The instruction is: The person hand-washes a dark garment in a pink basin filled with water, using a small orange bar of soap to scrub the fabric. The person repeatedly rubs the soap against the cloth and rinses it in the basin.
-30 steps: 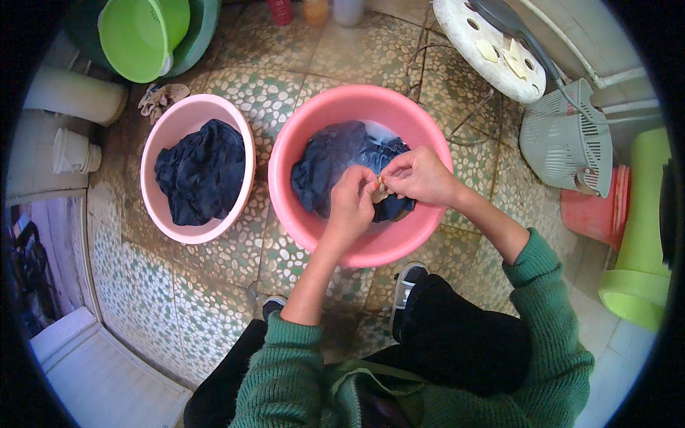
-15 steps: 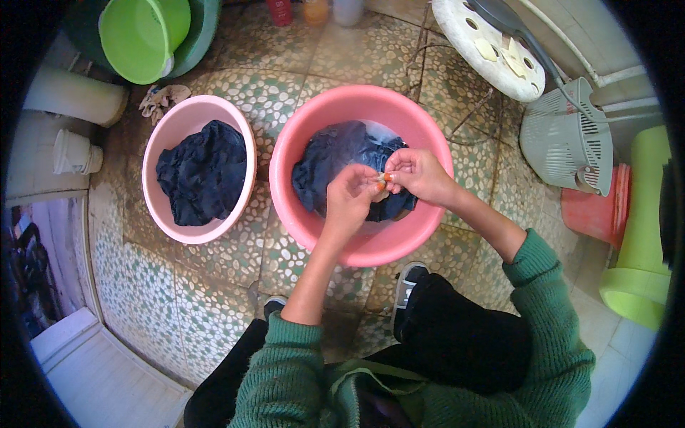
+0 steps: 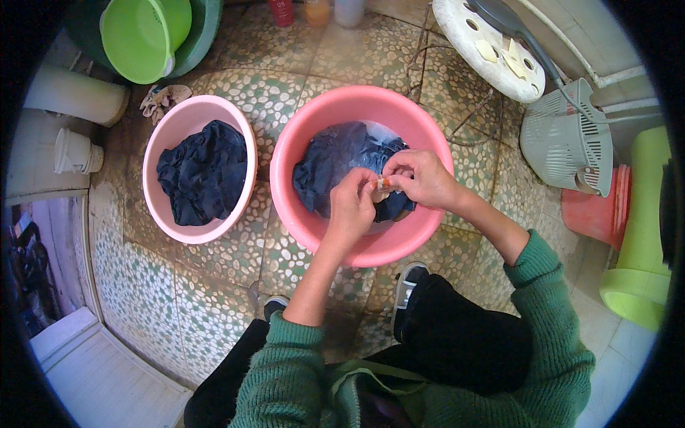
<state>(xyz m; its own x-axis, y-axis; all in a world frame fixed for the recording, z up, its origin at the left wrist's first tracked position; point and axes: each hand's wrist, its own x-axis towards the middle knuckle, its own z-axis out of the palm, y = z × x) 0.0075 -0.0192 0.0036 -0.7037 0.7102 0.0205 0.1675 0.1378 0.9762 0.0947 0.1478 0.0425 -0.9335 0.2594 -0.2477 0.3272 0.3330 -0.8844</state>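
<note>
Over the large pink basin [image 3: 325, 242], both my hands are pinched together at the fingertips. The fingers of my left hand [image 3: 353, 203] and my right hand [image 3: 426, 180] meet at a small pale thing [image 3: 383, 187], with orange spots beside it. Its kind is too small to tell, and the fingers cover part of it. Below the hands, dark navy clothes [image 3: 325, 160] lie soaking in the basin's sudsy water. To the left stands a smaller pale pink basin [image 3: 151, 178] with a wrung, crumpled dark garment [image 3: 203, 171] in it.
Bottles [image 3: 316, 12] stand at the far edge of the pebble-patterned floor. Green tubs [image 3: 143, 43] are at far left, beside a crumpled cloth [image 3: 164, 101]. On the right are a round white stool top [image 3: 492, 50], a grey basket [image 3: 564, 139] and a red bucket [image 3: 592, 214].
My fingertips have shifted slightly on the small pale thing, and the right hand has tilted a little. The basins and clothes stay where they were.
</note>
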